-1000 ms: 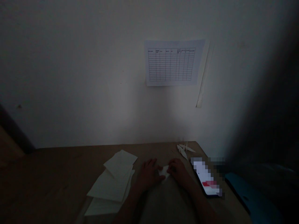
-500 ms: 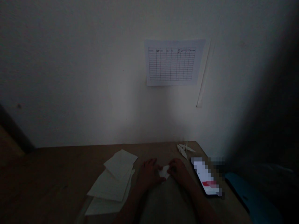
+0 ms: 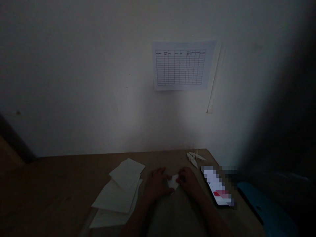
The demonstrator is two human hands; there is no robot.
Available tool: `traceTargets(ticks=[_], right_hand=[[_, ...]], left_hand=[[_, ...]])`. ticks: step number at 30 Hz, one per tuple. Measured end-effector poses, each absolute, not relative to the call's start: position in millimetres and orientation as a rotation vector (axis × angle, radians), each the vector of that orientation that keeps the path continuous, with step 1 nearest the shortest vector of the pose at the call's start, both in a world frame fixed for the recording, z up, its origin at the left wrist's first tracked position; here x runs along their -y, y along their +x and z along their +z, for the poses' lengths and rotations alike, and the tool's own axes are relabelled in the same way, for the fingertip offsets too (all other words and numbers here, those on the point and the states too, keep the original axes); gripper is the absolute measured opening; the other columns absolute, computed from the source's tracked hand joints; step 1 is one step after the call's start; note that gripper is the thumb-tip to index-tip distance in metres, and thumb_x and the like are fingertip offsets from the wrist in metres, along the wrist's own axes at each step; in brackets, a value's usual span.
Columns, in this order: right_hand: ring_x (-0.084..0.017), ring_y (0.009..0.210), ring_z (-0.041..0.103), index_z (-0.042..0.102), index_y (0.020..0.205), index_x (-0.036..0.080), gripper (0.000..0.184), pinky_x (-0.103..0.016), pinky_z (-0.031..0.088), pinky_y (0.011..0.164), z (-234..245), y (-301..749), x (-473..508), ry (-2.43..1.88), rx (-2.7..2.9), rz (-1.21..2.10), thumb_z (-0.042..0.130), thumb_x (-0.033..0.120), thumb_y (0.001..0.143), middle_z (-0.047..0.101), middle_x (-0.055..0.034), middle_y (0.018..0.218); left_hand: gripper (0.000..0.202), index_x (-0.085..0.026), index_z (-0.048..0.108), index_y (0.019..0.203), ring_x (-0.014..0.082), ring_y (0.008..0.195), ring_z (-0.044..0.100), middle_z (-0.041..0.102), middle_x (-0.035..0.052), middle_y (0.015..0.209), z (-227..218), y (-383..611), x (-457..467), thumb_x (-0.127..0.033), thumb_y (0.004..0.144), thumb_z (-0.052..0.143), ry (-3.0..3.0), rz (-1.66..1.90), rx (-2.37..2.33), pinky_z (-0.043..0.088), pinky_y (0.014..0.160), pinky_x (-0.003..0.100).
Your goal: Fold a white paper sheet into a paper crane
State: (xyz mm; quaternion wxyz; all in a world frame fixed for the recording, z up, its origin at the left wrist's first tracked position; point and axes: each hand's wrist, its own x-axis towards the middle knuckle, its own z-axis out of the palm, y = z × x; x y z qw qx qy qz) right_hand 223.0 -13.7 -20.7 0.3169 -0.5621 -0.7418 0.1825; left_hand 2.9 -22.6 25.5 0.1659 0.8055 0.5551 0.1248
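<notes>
A small folded piece of white paper [image 3: 174, 182] lies on the table between my two hands. My left hand [image 3: 158, 183] rests at its left side, holding it with the thumb and a finger at the edge while the other fingers stretch forward. The fingers of my right hand [image 3: 188, 179] are curled and pinch the paper's right side. Both hands are dim, and the fingertips are hard to make out. Folded paper pieces that look like origami cranes [image 3: 193, 158] sit beyond my right hand.
Several loose white sheets [image 3: 118, 196] overlap left of my left arm. A lit phone [image 3: 214, 184] lies to the right on the wooden table [image 3: 56, 191]. Past the table's right edge is a blue object [image 3: 266, 209]. A printed table sheet [image 3: 181, 65] hangs on the wall.
Almost nothing differs. The hands stay on the folded paper with only a very slight shift, and the whole view has moved a little.
</notes>
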Motion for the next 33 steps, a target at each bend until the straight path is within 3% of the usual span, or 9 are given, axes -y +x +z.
traceTargets(ticks=[9, 15, 23, 33], right_hand=[[-0.026, 0.11, 0.062, 0.073, 0.091, 0.022, 0.008, -0.037, 0.046, 0.097, -16, 219, 16, -1.554, 2.045, 0.398, 0.069, 0.017, 0.086, 0.07, -0.0092, 0.114], [-0.027, 0.111, 0.061, 0.073, 0.098, 0.023, 0.013, -0.037, 0.044, 0.096, -14, 217, 11, -1.606, 2.114, 0.304, 0.065, 0.017, 0.09, 0.07, -0.0088, 0.115], [-0.024, 0.109, 0.062, 0.073, 0.096, 0.022, 0.012, -0.035, 0.045, 0.097, -18, 224, 8, -1.535, 2.064, 0.382, 0.062, 0.019, 0.092, 0.07, -0.0075, 0.111], [-0.025, 0.108, 0.062, 0.073, 0.092, 0.021, 0.007, -0.037, 0.047, 0.098, -23, 232, 6, -1.555, 2.009, 0.388, 0.067, 0.021, 0.088, 0.07, -0.0088, 0.112]], left_hand=[[0.061, -0.036, 0.074, 0.124, 0.0349, 0.154, 0.037, 0.045, 0.0053, 0.165, 26, -1, 22, -0.056, 0.068, 0.089, 2.324, 0.288, -1.572, 0.023, 0.127, 0.054], [0.061, -0.03, 0.068, 0.127, 0.038, 0.156, 0.03, 0.04, 0.0063, 0.168, 33, 7, 32, -0.054, 0.073, 0.084, 2.362, 0.265, -1.534, 0.017, 0.128, 0.063], [0.063, -0.026, 0.065, 0.13, 0.0377, 0.157, 0.029, 0.039, 0.0102, 0.168, 31, 13, 35, -0.053, 0.076, 0.082, 2.319, 0.264, -1.546, 0.011, 0.129, 0.065], [0.07, -0.029, 0.06, 0.138, 0.0396, 0.157, 0.027, 0.038, 0.0096, 0.169, 18, 10, 31, -0.06, 0.078, 0.077, 2.367, 0.264, -1.538, 0.011, 0.128, 0.067]])
